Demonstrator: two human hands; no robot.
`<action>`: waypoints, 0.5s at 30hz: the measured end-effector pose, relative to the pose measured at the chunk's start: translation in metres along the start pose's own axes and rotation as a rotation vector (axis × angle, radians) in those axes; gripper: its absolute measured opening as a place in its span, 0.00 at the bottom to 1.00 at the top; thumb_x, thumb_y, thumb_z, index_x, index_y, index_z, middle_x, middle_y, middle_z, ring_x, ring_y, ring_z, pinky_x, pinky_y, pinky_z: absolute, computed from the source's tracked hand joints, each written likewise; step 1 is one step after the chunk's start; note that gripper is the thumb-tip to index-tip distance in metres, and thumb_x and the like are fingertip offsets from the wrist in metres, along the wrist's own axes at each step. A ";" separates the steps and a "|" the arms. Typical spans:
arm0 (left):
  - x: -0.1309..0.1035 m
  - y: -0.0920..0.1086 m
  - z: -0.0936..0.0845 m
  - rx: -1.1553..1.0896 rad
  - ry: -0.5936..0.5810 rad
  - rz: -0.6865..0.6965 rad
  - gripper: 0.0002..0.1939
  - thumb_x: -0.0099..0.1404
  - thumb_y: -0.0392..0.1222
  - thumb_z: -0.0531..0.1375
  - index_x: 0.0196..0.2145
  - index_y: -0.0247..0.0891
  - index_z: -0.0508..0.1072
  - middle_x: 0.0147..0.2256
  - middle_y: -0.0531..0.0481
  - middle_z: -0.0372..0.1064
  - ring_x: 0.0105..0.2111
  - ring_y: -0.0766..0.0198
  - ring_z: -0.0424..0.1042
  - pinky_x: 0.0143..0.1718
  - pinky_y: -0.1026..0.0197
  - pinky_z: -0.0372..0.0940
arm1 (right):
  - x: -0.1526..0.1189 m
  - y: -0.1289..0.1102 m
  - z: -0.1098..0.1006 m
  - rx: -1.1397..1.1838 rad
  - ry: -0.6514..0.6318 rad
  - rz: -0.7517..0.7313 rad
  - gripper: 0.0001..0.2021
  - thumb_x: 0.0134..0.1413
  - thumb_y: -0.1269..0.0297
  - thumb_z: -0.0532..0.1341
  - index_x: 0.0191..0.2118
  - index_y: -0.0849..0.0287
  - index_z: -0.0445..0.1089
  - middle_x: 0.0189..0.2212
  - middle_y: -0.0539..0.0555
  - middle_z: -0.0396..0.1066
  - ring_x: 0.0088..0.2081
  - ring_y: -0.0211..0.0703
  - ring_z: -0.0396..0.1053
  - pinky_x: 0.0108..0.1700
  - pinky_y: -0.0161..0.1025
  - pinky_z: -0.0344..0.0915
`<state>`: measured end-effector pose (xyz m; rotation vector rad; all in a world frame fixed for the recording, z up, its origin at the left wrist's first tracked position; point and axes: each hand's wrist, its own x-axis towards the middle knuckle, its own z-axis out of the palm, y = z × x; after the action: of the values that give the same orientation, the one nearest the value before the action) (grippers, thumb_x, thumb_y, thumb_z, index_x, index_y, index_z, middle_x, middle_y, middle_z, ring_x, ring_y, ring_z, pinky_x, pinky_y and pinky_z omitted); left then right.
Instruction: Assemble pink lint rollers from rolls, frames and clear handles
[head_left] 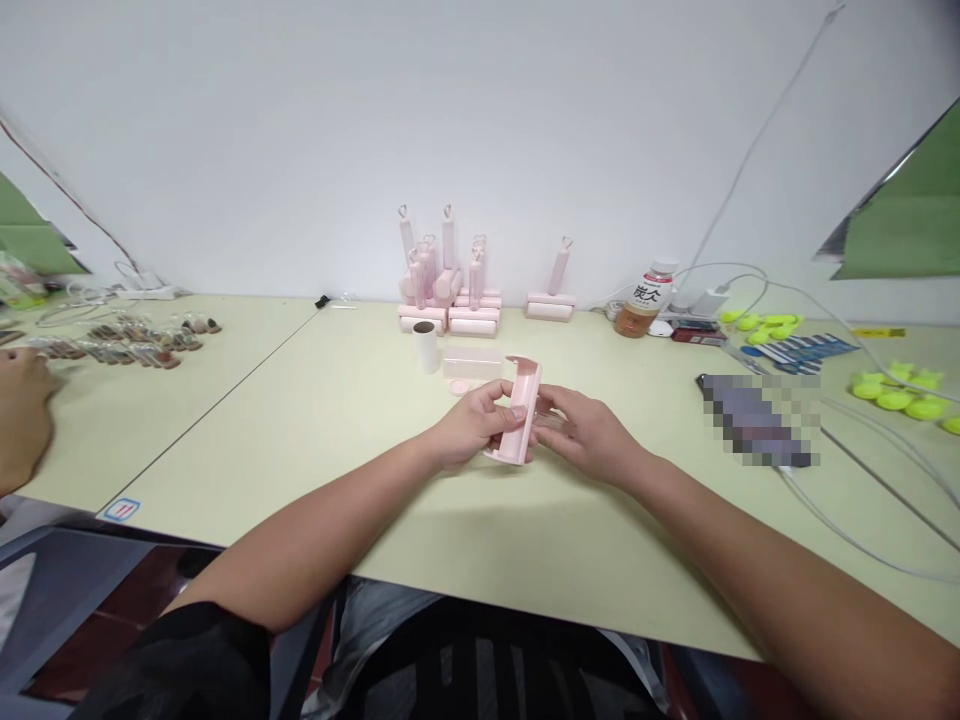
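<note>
A pink half-round lint roller housing (519,415), its hollow side facing me, is held tilted above the table. My left hand (474,425) is closed on it, thumb across the hollow and fingers behind. At its right side is my right hand (589,430), fingers bent and reaching to the back of the housing. Something pale and see-through shows between those fingers; I cannot make out what it is. Just beyond my hands are a white paper-cored roll (426,350) standing upright, a clear pinkish cover (472,362) and a small pink disc (458,387).
Several pink lint rollers (448,290) stand by the wall, with one lint roller (553,290) apart. At right are a drink bottle (639,305), a blurred phone (754,420), cables and yellow-green items (900,390). Small wrapped brushes (135,338) and another person's hand (22,415) are at left.
</note>
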<state>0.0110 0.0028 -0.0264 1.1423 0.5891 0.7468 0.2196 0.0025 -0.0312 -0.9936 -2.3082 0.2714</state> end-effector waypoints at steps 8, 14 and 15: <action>-0.003 -0.005 -0.004 -0.120 -0.261 -0.119 0.25 0.58 0.50 0.68 0.47 0.37 0.66 0.29 0.43 0.77 0.28 0.54 0.79 0.30 0.57 0.72 | 0.000 -0.008 -0.003 0.089 -0.336 0.135 0.05 0.56 0.65 0.58 0.35 0.58 0.70 0.22 0.47 0.67 0.25 0.37 0.64 0.31 0.34 0.57; -0.002 -0.011 -0.006 -0.105 -0.321 -0.105 0.23 0.56 0.47 0.70 0.44 0.36 0.68 0.31 0.42 0.78 0.31 0.51 0.80 0.33 0.55 0.73 | -0.001 0.000 -0.001 0.014 -0.285 0.077 0.05 0.50 0.71 0.56 0.26 0.58 0.65 0.24 0.49 0.68 0.27 0.37 0.63 0.31 0.33 0.55; -0.002 -0.011 -0.006 -0.091 -0.337 -0.096 0.22 0.56 0.47 0.70 0.44 0.36 0.68 0.31 0.41 0.78 0.32 0.51 0.80 0.32 0.56 0.72 | -0.002 0.002 -0.001 -0.008 -0.262 0.043 0.05 0.49 0.72 0.56 0.26 0.58 0.65 0.24 0.49 0.68 0.27 0.37 0.63 0.31 0.33 0.54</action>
<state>0.0078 0.0024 -0.0387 1.1164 0.3205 0.4798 0.2220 0.0025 -0.0317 -1.0674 -2.5254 0.4329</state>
